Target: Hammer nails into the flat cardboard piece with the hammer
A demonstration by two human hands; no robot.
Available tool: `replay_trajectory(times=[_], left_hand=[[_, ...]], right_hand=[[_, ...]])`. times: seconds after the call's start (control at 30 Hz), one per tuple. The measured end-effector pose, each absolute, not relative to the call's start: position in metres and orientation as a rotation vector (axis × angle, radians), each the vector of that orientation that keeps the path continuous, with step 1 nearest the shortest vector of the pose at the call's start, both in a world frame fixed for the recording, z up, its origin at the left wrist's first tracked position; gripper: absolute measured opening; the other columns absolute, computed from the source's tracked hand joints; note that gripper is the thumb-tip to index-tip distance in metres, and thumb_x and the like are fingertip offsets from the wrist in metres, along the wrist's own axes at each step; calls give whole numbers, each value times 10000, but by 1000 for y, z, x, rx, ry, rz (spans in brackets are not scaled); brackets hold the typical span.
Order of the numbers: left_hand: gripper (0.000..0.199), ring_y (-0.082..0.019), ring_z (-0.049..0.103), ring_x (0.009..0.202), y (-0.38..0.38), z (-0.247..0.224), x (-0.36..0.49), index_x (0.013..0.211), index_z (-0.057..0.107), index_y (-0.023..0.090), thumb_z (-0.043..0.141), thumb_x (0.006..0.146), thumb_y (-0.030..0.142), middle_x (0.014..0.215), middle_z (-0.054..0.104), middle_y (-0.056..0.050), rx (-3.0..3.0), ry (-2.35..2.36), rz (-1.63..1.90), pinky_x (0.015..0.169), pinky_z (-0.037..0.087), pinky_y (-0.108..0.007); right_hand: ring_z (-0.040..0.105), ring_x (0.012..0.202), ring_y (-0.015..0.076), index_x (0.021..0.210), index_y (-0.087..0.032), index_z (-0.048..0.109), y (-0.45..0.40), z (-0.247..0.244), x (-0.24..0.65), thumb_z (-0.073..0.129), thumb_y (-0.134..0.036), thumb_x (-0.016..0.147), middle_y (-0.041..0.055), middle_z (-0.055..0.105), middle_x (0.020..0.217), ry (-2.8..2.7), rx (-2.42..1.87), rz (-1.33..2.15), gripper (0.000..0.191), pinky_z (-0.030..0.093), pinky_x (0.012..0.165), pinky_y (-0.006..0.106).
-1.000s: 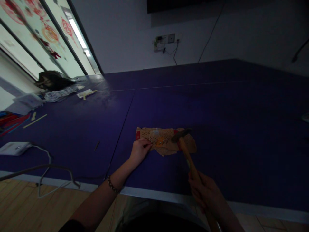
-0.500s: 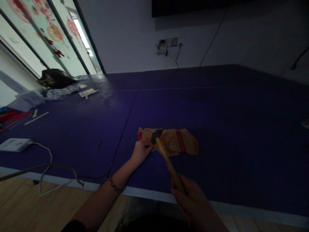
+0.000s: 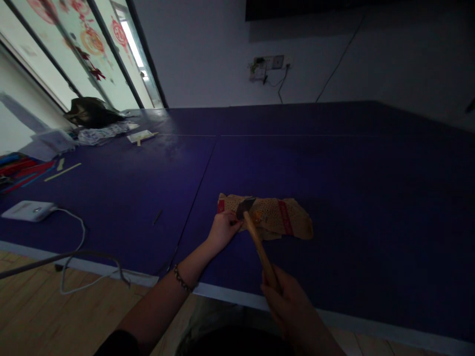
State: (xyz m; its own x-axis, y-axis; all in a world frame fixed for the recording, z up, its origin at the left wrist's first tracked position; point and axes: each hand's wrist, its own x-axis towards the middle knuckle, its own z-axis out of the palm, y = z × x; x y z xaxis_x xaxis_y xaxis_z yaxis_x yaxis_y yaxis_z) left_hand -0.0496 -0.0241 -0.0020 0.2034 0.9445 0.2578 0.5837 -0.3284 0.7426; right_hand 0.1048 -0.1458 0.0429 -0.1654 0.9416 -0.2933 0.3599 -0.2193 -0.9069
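Note:
A flattened brown paper bag (image 3: 300, 222) with red bands and dark speckles lies on the blue-purple table. My right hand (image 3: 287, 299) is wrapped round the wooden handle of a tool (image 3: 261, 252). Its dark metal head rests on or just above the bag, and the dim light hides whether it is a hammer or a hatchet. Close to that head, my left hand (image 3: 224, 230) sits at the bag's left part, thumb and fingers drawn together; what they pinch is hidden. Some small orange bits (image 3: 257, 216) show on the bag beside the tool head.
A white power bank (image 3: 29, 211) with a cable lies at the left, the cable hanging over the table edge. A thin dark stick (image 3: 157, 217) is nearer my left arm. Red and blue strips (image 3: 27, 175), a plastic bag and a dark bag (image 3: 92, 112) stand farther back.
The view has shifted slightly, so everything sits a little farther right. My hands, the tool and the paper bag keep nearly the same places relative to each other.

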Motion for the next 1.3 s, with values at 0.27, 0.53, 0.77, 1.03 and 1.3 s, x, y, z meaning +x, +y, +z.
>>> replay_trajectory(times=[0.27,0.53,0.77,1.03,1.3], left_hand=[[77,-93,511,541,-21,5,-58,682,628,117,668,617,132,578,571,19,1770,1383,832,520,388,-185],[231,-109,614,681,-13,6,-70,748,597,115,584,562,-21,718,649,-16,1247,1054,932,671,468,-217],[97,-102,570,499,-17,18,-70,689,652,117,604,682,201,542,625,1,1224,1157,990,550,459,-219],[128,-119,583,576,-18,11,-67,720,703,113,634,672,210,628,669,-15,1384,1330,1018,570,451,-221],[158,-129,599,594,-18,6,-66,749,699,107,611,706,231,642,678,-31,1415,1296,1067,602,475,-233]], right_hand=[[440,539,152,668,-193,481,-149,42,107,417,-300,635,-17,455,577,-1468,-1674,1298,129,341,507,258],[436,544,149,663,-187,467,-147,48,107,387,-293,634,-20,443,574,-1565,-1616,1357,136,339,514,257],[423,489,135,628,-195,469,-146,43,109,422,-307,622,-33,445,529,-1487,-1629,1341,121,334,470,245],[430,503,132,667,-196,510,-153,52,115,455,-299,686,-35,443,543,-1450,-1553,1308,118,339,471,237],[326,410,85,709,-195,509,-162,73,128,500,-374,711,-55,389,526,-1260,-1535,1281,179,267,379,213]])
